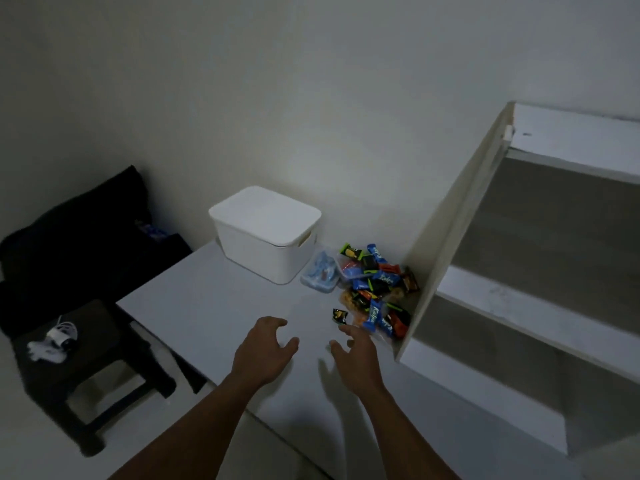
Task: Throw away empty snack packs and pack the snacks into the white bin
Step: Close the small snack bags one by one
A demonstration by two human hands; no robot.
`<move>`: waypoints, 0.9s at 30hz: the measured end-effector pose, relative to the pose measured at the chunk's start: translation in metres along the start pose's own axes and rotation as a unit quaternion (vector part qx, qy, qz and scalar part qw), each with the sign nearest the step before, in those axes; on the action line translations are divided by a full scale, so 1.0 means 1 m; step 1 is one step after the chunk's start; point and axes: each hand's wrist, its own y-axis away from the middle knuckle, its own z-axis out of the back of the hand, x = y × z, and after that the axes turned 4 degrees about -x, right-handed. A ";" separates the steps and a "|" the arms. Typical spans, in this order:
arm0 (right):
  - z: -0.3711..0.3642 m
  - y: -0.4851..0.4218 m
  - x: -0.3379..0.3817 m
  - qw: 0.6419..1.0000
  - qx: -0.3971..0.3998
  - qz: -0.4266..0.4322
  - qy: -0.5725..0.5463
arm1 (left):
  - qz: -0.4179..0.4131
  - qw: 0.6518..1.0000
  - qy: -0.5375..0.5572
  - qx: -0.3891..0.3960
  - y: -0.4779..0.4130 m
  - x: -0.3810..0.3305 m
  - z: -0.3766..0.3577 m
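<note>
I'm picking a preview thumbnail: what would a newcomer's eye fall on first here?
The colourful heap of snack packs stands out, lying on the white table against the shelf's side panel, with one small pack apart at the front. Left of it stands the white bin, lid on. In the foreground the left hand and right hand hover open above the table, holding nothing.

Bare tabletop [207, 306] lies open ahead of my left hand [263, 344], right up to the lidded white bin [266, 233] by the wall [311, 98]. On my right the snack pile [377, 289] crowds against the tall shelf panel [450, 237], which walls off that side. One loose black pack [339, 316] lies just beyond my right hand [356, 355]. A clear container [320, 275] fills the gap between bin and pile.
</note>
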 end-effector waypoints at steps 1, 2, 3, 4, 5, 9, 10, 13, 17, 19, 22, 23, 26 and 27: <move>-0.007 -0.013 -0.003 1.000 0.001 -0.015 -0.005 | 0.000 1.000 -0.005 0.012 -0.015 0.003 -0.002; -0.015 -0.025 -0.006 1.000 -0.001 -0.030 -0.009 | 0.002 1.000 -0.011 0.026 -0.029 0.007 -0.003; -0.021 -0.035 -0.009 0.999 -0.001 -0.045 -0.007 | 0.005 0.999 -0.016 0.040 -0.043 0.011 -0.006; -0.026 -0.044 -0.013 0.998 0.003 -0.058 0.000 | 0.006 0.998 -0.020 0.052 -0.056 0.014 -0.009; -0.030 -0.050 -0.017 0.997 0.011 -0.071 0.012 | 0.006 0.998 -0.022 0.061 -0.068 0.017 -0.012; -0.034 -0.066 -0.043 0.988 -0.005 -0.151 0.036 | -0.001 0.995 -0.037 0.096 -0.103 0.018 -0.038; -0.033 -0.067 -0.050 0.985 -0.016 -0.169 0.033 | -0.011 0.992 -0.047 0.117 -0.109 0.017 -0.047; -0.028 -0.077 -0.064 0.975 -0.049 -0.216 0.010 | -0.038 0.980 -0.066 0.186 -0.130 0.009 -0.080; -0.024 -0.091 -0.075 0.960 -0.099 -0.263 0.020 | -0.094 0.954 -0.090 0.271 -0.165 -0.006 -0.120; -0.023 -0.098 -0.078 0.948 -0.127 -0.290 0.017 | -0.130 0.944 -0.088 0.288 -0.177 -0.013 -0.135; -0.024 -0.112 -0.082 0.917 -0.189 -0.350 -0.031 | -0.185 0.915 -0.108 0.343 -0.199 -0.020 -0.159; -0.024 -0.116 -0.078 0.907 -0.204 -0.366 -0.044 | -0.204 0.902 -0.118 0.361 -0.205 -0.020 -0.167; -0.024 -0.128 -0.079 0.882 -0.227 -0.403 -0.085 | -0.258 0.870 -0.123 0.403 -0.223 -0.018 -0.189; -0.026 -0.132 -0.082 0.874 -0.241 -0.412 -0.094 | -0.272 0.862 -0.124 0.410 -0.227 -0.016 -0.194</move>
